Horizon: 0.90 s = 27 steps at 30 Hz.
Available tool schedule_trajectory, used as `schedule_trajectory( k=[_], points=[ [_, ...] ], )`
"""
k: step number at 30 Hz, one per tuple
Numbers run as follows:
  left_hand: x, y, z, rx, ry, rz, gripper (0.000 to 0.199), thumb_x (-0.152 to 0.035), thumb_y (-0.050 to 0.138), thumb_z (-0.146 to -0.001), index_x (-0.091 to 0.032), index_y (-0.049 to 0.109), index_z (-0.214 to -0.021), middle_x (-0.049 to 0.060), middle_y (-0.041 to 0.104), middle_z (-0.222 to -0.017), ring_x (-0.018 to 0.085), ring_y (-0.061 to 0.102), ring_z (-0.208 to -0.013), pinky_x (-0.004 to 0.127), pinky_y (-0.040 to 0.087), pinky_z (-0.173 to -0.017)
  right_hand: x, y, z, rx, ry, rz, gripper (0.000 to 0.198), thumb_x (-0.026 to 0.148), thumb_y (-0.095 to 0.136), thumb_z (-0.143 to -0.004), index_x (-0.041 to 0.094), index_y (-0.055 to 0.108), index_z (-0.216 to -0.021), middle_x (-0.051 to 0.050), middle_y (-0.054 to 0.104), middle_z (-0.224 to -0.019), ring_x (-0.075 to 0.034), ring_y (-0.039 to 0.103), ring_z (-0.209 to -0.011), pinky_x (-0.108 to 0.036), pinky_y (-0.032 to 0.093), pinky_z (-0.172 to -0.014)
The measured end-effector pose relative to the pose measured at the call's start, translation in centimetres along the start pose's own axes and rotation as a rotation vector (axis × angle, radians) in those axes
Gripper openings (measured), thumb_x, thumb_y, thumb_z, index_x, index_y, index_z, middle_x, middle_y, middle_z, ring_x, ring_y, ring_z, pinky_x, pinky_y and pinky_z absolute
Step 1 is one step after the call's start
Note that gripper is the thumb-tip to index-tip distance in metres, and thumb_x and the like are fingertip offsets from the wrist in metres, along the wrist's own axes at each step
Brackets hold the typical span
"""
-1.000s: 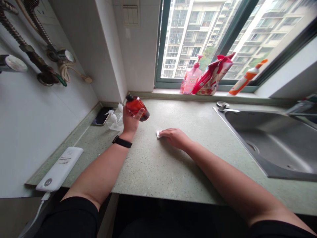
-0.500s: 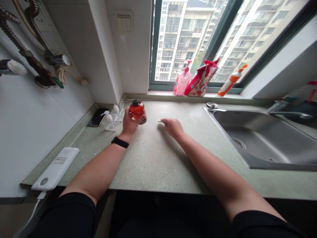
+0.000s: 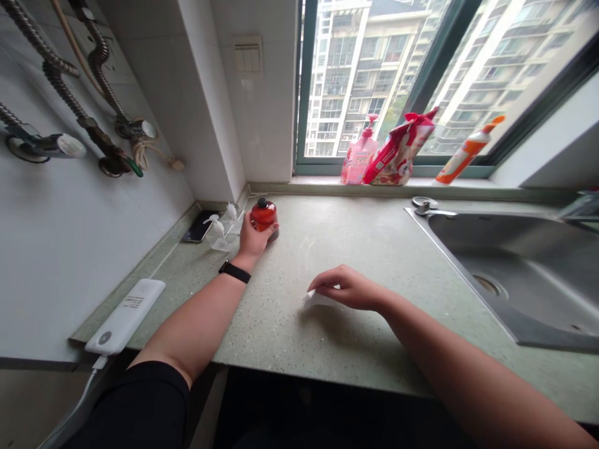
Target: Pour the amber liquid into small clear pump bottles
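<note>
Right hand (image 3: 353,288) nearer, over countertop (image 3: 360,231), window (image 3: 433,75) beyond

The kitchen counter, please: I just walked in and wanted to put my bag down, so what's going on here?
A person is at the counter with both hands busy. The left hand holds a reddish bottle with its black cap on. The right hand has a small, blurred white piece under its fingertips, low over the counter. A phone and a power bank lie to the left; the sink is to the right.
</note>
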State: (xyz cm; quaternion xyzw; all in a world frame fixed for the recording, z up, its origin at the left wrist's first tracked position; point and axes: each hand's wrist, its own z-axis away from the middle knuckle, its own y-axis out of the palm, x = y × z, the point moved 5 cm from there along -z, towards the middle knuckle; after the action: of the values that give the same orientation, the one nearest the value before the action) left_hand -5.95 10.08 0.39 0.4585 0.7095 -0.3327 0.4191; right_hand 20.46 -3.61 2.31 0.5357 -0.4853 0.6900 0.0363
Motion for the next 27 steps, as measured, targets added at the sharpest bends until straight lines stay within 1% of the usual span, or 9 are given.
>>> schedule_trajectory(
  k=[5,10,12,14,17,19,23,25,27],
  points=[
    [1.1,-0.7,-0.2,-0.056,-0.019,-0.014,0.07,-0.034,0.1,-0.07,-0.023,0.061,-0.127,0.008,0.074,-0.12,0.026,0.074,-0.109,0.05,0.058,-0.108,-3.2,-3.0,0.6,-0.079,0.154,-0.262,0.03,0.051,0.073,-0.093,0.023,0.083,-0.099,-0.006,0.079,-0.099,-0.02,0.071,-0.089,-0.034,0.054,-0.078],
    [1.9,-0.8,-0.5,-0.043,-0.023,-0.028,0.07,-0.037,0.099,-0.073,-0.024,0.06,-0.13,0.008,0.074,-0.121,0.028,0.073,-0.111,0.057,0.056,-0.113,-4.6,-1.6,0.8,0.105,0.228,-0.391,0.039,0.055,0.079,-0.088,0.022,0.083,-0.109,-0.004,0.076,-0.087,-0.018,0.066,-0.077,-0.03,0.049,-0.068],
    [2.1,-0.7,-0.6,-0.014,-0.012,-0.042,0.073,-0.037,0.098,-0.075,-0.024,0.058,-0.134,0.01,0.073,-0.126,0.03,0.073,-0.115,0.059,0.055,-0.115,-4.5,-1.3,0.8,0.11,0.204,-0.301,0.033,0.05,0.079,-0.089,0.024,0.083,-0.107,-0.004,0.077,-0.086,-0.018,0.066,-0.078,-0.031,0.05,-0.07],
    [1.6,-0.9,-0.7,0.001,0.046,-0.068,0.081,-0.035,0.097,-0.077,-0.026,0.052,-0.144,0.013,0.067,-0.139,0.032,0.07,-0.127,0.058,0.052,-0.119,-4.3,-1.7,0.6,0.033,0.152,-0.131,0.023,0.041,0.077,-0.09,0.025,0.083,-0.105,-0.005,0.079,-0.091,-0.019,0.068,-0.082,-0.033,0.052,-0.075],
    [-0.7,-1.5,-0.2,-0.033,0.241,-0.21,0.095,-0.037,0.095,-0.079,-0.026,0.042,-0.157,0.019,0.05,-0.16,0.036,0.052,-0.151,0.058,0.041,-0.129,-3.9,-2.7,0.4,-0.123,0.074,0.115,0.016,0.033,0.074,-0.092,0.025,0.083,-0.103,-0.007,0.079,-0.1,-0.02,0.07,-0.088,-0.035,0.052,-0.081],
    [-3.0,-1.6,0.6,-0.043,0.417,-0.335,0.083,-0.041,0.087,-0.088,-0.024,0.044,-0.156,0.019,0.051,-0.159,0.036,0.048,-0.154,0.059,0.036,-0.132,-4.0,-3.0,0.4,-0.153,0.074,0.207,0.014,0.03,0.072,-0.093,0.024,0.083,-0.099,-0.007,0.078,-0.095,-0.019,0.068,-0.082,-0.034,0.051,-0.078],
    [-7.4,-0.6,3.2,0.016,0.702,-0.402,0.051,-0.037,0.07,-0.1,-0.023,0.054,-0.146,0.015,0.06,-0.149,0.032,0.053,-0.147,0.056,0.04,-0.128,-3.7,-2.5,0.4,-0.065,0.049,0.266,0.009,0.025,0.073,-0.09,0.024,0.081,-0.086,-0.004,0.078,-0.083,-0.018,0.066,-0.074,-0.032,0.047,-0.072],
    [-8.5,0.2,4.5,0.083,0.715,-0.379,0.043,-0.037,0.07,-0.1,-0.022,0.059,-0.139,0.013,0.066,-0.137,0.03,0.061,-0.133,0.05,0.05,-0.116,-3.3,-1.9,0.4,-0.017,0.01,0.249,0.01,0.023,0.073,-0.089,0.024,0.081,-0.086,-0.004,0.079,-0.084,-0.018,0.067,-0.075,-0.032,0.046,-0.073],
    [-8.7,1.4,5.5,0.243,0.614,-0.324,0.03,-0.037,0.066,-0.103,-0.021,0.064,-0.128,0.007,0.071,-0.108,0.021,0.068,-0.096,0.037,0.057,-0.088,-3.0,-1.5,0.3,0.002,-0.012,0.201,0.012,0.027,0.071,-0.092,0.024,0.082,-0.088,-0.004,0.079,-0.083,-0.017,0.066,-0.073,-0.032,0.046,-0.073]
  ],
)
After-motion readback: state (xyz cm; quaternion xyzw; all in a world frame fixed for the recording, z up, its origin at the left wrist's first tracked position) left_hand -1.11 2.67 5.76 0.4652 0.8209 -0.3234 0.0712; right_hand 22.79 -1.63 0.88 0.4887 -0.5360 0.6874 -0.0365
